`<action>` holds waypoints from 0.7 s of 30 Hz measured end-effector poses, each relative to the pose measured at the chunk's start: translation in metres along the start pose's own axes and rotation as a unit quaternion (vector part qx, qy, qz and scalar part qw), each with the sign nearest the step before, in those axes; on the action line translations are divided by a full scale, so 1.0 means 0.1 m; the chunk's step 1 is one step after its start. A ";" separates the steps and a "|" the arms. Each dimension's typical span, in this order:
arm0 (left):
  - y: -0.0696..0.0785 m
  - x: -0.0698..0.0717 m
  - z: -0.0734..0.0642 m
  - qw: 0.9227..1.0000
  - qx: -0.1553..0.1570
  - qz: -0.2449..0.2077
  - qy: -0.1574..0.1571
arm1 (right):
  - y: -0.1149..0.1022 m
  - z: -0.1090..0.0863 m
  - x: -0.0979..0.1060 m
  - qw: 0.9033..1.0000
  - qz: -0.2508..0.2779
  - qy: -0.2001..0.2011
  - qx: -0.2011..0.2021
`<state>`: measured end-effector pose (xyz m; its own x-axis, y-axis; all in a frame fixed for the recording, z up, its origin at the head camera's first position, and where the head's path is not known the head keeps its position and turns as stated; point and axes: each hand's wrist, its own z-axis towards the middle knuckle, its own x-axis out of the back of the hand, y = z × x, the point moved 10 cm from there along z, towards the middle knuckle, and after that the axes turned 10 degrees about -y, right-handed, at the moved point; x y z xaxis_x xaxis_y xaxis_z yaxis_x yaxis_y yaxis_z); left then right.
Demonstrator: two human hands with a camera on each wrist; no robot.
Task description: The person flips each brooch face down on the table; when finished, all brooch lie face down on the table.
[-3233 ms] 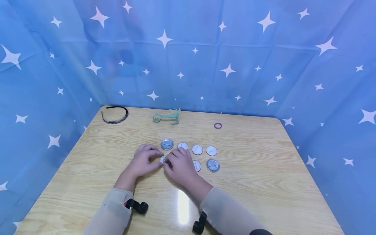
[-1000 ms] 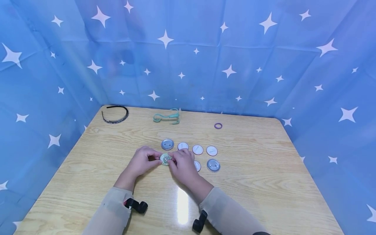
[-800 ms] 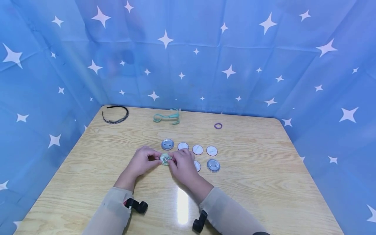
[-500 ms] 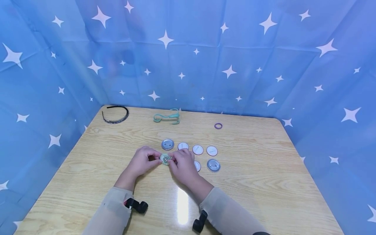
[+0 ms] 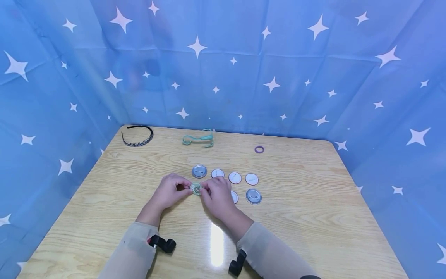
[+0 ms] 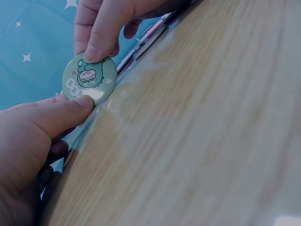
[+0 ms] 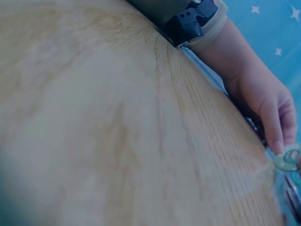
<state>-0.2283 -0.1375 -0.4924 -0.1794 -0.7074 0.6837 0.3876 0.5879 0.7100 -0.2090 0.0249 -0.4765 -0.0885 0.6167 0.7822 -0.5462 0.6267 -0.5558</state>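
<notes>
Between both hands is a round green pin badge (image 5: 196, 188), its printed face showing. In the left wrist view a cartoon figure with lettering is visible on the badge (image 6: 89, 77). My left hand (image 5: 170, 192) pinches its left edge, thumb on the printed face. My right hand (image 5: 218, 197) pinches the opposite edge with thumb and finger. Just beyond them lies a silver-backed badge (image 5: 199, 171), pin side up. White-backed badges (image 5: 235, 178) line up to its right, one partly hidden by my right hand. Another silver-backed badge (image 5: 253, 196) lies right of that hand.
At the wooden table's (image 5: 313, 217) far left is a black toothed headband (image 5: 141, 142). A teal looped item (image 5: 198, 138) and a purple ring (image 5: 259, 149) lie toward the back edge. A blue star-patterned curtain (image 5: 223, 69) hangs behind and along both sides.
Since the earliest frame the green badge has turned from mostly hidden to showing its printed face, and the right hand has shifted slightly right. Over the last second the hands stay nearly still.
</notes>
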 end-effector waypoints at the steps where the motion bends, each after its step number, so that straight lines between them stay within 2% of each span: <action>1: 0.00 0.00 0.00 1.000 -0.002 0.001 -0.001 | 0.00 0.00 0.00 1.000 -0.001 0.000 0.000; 9: 0.00 -0.01 0.00 1.000 -0.002 0.001 -0.001 | 0.00 0.00 -0.02 1.000 -0.016 -0.007 0.000; 17: 0.03 0.01 -0.01 1.000 -0.017 -0.001 0.010 | 0.02 0.00 -0.03 1.000 -0.021 -0.004 -0.002; 21: 0.03 0.01 -0.01 1.000 -0.012 -0.007 0.009 | 0.02 0.00 -0.04 1.000 -0.021 -0.006 -0.003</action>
<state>-0.2268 -0.1371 -0.4900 -0.1695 -0.7225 0.6703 0.4072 0.5680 0.7152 -0.2097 0.0238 -0.4807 -0.0755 0.5832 0.8088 -0.5450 0.6551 -0.5233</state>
